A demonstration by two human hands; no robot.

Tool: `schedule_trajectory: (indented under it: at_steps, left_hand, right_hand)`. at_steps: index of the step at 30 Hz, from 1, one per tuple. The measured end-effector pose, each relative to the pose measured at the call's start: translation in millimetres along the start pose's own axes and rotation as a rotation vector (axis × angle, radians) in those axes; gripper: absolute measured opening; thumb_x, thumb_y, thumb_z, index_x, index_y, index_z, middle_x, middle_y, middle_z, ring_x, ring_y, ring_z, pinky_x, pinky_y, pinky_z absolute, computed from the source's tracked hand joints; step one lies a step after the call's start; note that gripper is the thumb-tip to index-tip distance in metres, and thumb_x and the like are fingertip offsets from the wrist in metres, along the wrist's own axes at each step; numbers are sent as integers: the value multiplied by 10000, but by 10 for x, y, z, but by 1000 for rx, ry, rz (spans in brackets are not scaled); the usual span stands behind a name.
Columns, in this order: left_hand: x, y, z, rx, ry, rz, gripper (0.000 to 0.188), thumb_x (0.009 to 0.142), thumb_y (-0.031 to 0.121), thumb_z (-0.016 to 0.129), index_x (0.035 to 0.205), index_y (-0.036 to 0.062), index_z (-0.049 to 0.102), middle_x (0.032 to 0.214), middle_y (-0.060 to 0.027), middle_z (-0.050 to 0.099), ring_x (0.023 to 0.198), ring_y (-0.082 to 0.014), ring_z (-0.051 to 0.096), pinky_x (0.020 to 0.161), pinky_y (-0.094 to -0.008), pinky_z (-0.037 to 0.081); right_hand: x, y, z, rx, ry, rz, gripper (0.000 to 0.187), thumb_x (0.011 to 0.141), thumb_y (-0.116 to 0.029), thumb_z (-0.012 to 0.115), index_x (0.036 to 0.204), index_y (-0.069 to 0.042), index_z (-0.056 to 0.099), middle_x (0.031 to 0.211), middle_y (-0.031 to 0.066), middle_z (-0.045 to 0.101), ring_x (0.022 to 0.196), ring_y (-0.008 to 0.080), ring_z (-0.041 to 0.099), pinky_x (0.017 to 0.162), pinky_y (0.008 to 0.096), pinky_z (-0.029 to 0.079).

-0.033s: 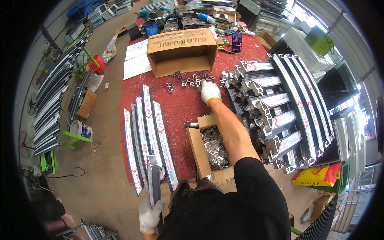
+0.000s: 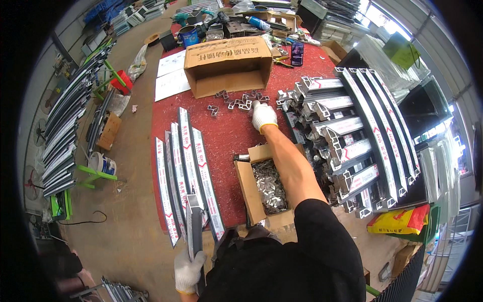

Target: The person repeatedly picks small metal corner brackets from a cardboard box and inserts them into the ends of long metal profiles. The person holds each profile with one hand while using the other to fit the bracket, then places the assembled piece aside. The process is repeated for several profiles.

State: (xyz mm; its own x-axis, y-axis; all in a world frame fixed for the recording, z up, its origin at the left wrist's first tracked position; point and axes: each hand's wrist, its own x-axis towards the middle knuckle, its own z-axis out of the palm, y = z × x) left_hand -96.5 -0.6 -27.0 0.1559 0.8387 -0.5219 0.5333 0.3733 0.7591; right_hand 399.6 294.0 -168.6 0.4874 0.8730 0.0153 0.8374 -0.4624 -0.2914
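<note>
My left hand (image 2: 189,271), in a white knit glove, is closed round the lower end of a grey aluminium profile (image 2: 194,226). That profile's upper end overlaps several long profiles with printed white film (image 2: 187,151) on the red table. Stretched forward, my gloved right hand (image 2: 264,117) is closed at the right end of a group of small metal corner brackets (image 2: 245,103). Whatever its fingertips pinch is hidden by the glove. Beneath my right forearm stands an open carton (image 2: 246,189) full of small shiny metal pieces (image 2: 270,186).
An open-fronted cardboard box (image 2: 229,55) stands behind the brackets, beside white paper sheets (image 2: 172,83). To the right are stacked profiles (image 2: 352,126). A phone (image 2: 297,54), pliers (image 2: 283,63) and tools crowd the far end. More profiles (image 2: 80,116) rest on green stands at left.
</note>
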Motion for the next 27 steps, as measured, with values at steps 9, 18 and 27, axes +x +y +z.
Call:
schedule_trajectory:
  at_steps: [9,18,27]
  left_hand:
    - [5,233,-38,-281,-223,-48,412,998,183,692,1334,-53,717,995,-126,786,849,-189,733,768,-349,593]
    - [-57,164,124,-432,-432,-10,547,1025,284,729,1402,-107,662,1098,-155,772,905,-200,719,823,-335,589]
    - [-195,118,271,-338,-395,20,556,1023,348,741,1368,-86,694,1038,-138,781,871,-186,712,810,-332,592]
  right_hand:
    - [-1620,-460,-1012,840,408,-292,487,1036,-178,768,1467,-6,621,1231,248,798,1138,391,800,986,454,626]
    - [-2533,-551,-1612,858,425,-650,567,917,114,802,1451,-9,658,1306,172,772,1156,263,772,1018,381,605]
    - [-3034,-437,-1633,1235,-19,-465,513,946,-14,848,1440,-12,708,1285,151,783,1119,207,777,974,365,622]
